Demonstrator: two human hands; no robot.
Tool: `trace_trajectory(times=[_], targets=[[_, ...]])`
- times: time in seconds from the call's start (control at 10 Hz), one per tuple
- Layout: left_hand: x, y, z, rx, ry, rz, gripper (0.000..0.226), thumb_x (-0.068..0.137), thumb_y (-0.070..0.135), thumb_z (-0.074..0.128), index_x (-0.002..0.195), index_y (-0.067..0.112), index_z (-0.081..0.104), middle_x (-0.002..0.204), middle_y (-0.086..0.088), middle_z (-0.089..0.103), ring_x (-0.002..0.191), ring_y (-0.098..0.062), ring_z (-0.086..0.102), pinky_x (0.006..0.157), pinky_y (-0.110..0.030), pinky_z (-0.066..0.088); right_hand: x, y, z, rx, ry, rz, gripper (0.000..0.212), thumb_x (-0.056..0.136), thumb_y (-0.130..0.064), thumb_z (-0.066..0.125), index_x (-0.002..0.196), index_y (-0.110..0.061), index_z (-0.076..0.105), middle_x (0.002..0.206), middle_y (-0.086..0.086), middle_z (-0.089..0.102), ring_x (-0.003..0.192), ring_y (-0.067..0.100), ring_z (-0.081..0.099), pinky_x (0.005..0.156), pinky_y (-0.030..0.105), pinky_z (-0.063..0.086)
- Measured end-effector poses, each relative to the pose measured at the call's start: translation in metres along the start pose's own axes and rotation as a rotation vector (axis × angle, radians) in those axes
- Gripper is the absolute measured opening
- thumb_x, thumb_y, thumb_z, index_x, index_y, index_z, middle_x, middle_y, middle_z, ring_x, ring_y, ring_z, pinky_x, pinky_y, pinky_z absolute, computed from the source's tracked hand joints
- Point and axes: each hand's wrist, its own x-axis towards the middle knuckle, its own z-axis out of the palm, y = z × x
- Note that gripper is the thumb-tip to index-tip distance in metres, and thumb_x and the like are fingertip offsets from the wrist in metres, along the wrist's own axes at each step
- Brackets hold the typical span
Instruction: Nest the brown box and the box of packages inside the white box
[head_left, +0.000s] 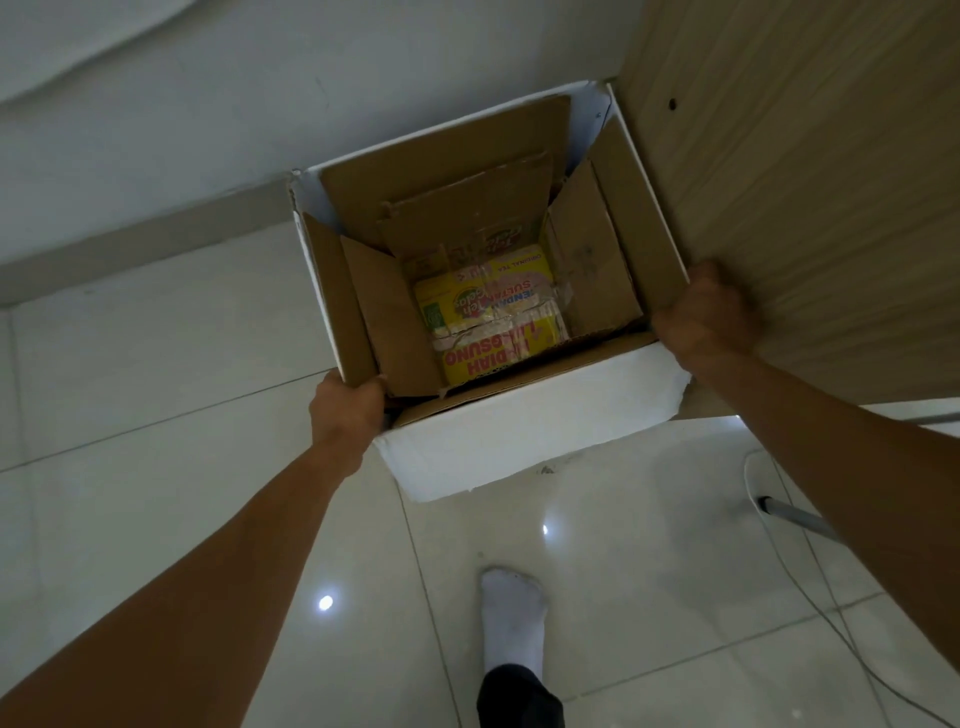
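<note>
The white box (524, 441) stands on the tiled floor against the wall. Inside it sits the brown box (597, 260) with its flaps raised. At the bottom lies the box of packages (493, 317), yellow with red lettering. My left hand (347, 410) grips the near left corner of the white box, fingers curled over the rim. My right hand (706, 312) holds the near right corner, fingers closed over the edge.
A wooden cabinet side (805, 182) stands close to the right of the box. A white wall (182, 130) and skirting run behind. My socked foot (514, 618) is on the floor below. A white cable (810, 571) and a metal tube (800, 517) lie at right.
</note>
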Motion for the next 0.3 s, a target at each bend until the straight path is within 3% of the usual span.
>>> trace_trajectory(times=[0.1,0.2,0.3], targets=[[-0.015,0.009,-0.013,0.013,0.048,0.042,0.017,0.081,0.023,0.062,0.086,0.022,0.046,0.077,0.006,0.049,0.068,-0.014,0.051,0.051,-0.019,0.035,-0.021,-0.006,-0.007,-0.068,0.092,-0.168,0.065,0.076,-0.015,0.069,0.132,-0.008,0.037,0.122,0.024,0.052,0.105,0.04,0.054,0.079,0.047,0.044],[-0.03,0.025,-0.029,0.015,0.078,0.139,0.053,0.084,0.026,0.062,0.13,0.01,0.042,0.127,-0.008,0.053,0.119,-0.03,0.049,0.093,-0.035,0.045,-0.04,-0.017,-0.02,-0.083,0.106,-0.318,0.061,0.073,-0.012,0.068,0.126,-0.005,0.04,0.12,0.024,0.052,0.107,0.041,0.051,0.088,0.051,0.043],[-0.05,0.044,-0.049,-0.071,0.096,0.207,0.071,0.086,0.025,0.063,0.145,0.008,0.027,0.149,-0.011,0.035,0.135,-0.026,0.035,0.111,-0.038,0.03,-0.058,-0.032,-0.039,0.162,-0.001,-0.28,0.059,0.075,-0.014,0.066,0.128,-0.01,0.042,0.12,0.019,0.056,0.108,0.037,0.054,0.092,0.049,0.045]])
